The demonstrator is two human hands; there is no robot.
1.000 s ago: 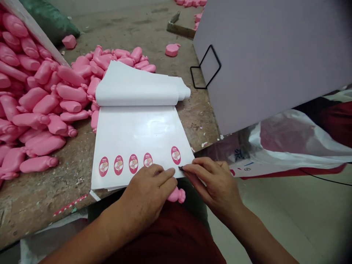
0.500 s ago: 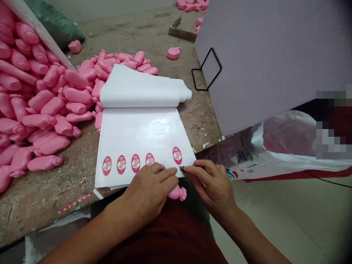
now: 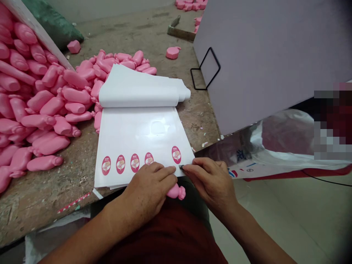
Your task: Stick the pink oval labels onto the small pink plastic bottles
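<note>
My left hand (image 3: 152, 183) is closed around a pink plastic bottle (image 3: 173, 191) with a knobbed end, most of it hidden under the palm. Its fingers rest on the lower edge of a white sticker sheet (image 3: 134, 128). Oval red labels marked BABY run along that edge, the rightmost label (image 3: 176, 154) sitting apart from the others. My right hand (image 3: 213, 179) pinches a small dark pointed tool (image 3: 181, 167), its tip at the sheet just below that label. Fingers hide the rest of the tool, so its kind is unclear. The sheet's upper part is folded back in a roll.
A large heap of pink bottles (image 3: 49, 102) lies left and behind the sheet. A grey panel (image 3: 261, 55) with a black wire stand (image 3: 206, 69) rises on the right. One pink piece (image 3: 172, 52) and a green bag (image 3: 52, 24) are farther back. Clear plastic (image 3: 286, 135) hangs at right.
The view has shifted very slightly. Both hands stay nearly in place, with the right hand's fingers curled a little more around the tool.
</note>
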